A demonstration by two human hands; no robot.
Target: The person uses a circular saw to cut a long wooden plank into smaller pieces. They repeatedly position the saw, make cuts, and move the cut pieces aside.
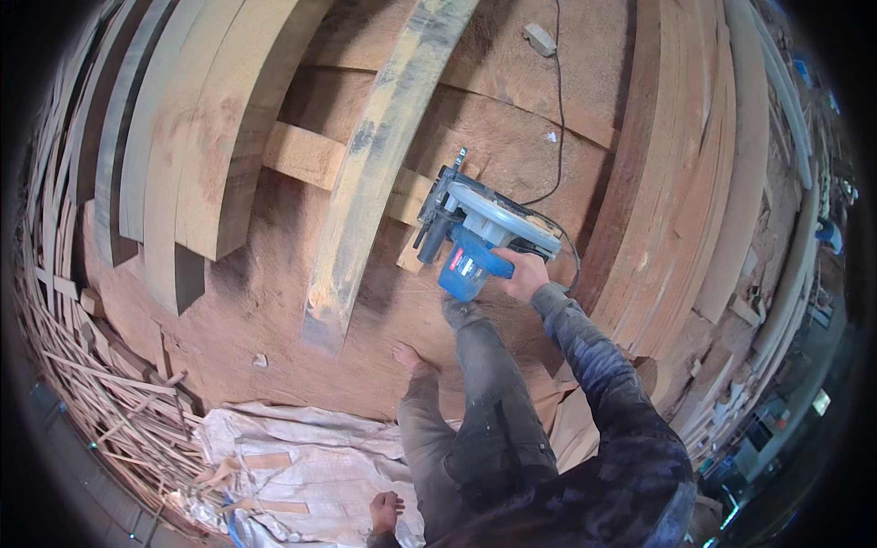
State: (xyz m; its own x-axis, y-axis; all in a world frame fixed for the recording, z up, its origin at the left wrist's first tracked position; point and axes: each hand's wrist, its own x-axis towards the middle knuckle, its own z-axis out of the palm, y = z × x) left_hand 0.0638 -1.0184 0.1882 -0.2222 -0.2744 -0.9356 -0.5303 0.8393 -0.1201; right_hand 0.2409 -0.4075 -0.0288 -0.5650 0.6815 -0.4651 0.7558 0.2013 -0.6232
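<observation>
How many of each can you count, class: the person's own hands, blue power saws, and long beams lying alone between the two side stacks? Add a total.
Left hand and right hand: 2
Blue power saw: 1
Lone long beam: 1
Total: 4

The saw (473, 248) has a bright blue body with a pale grey guard and black fittings; its cable (560, 119) is black. The nearby beam (373, 155) is pale yellow, smudged with dark grey. Reddish-brown covers the floor (274, 338). The sheet (320, 438) is whitish, the trousers (498, 388) grey, the sleeve (594, 365) mottled dark blue-grey.
</observation>
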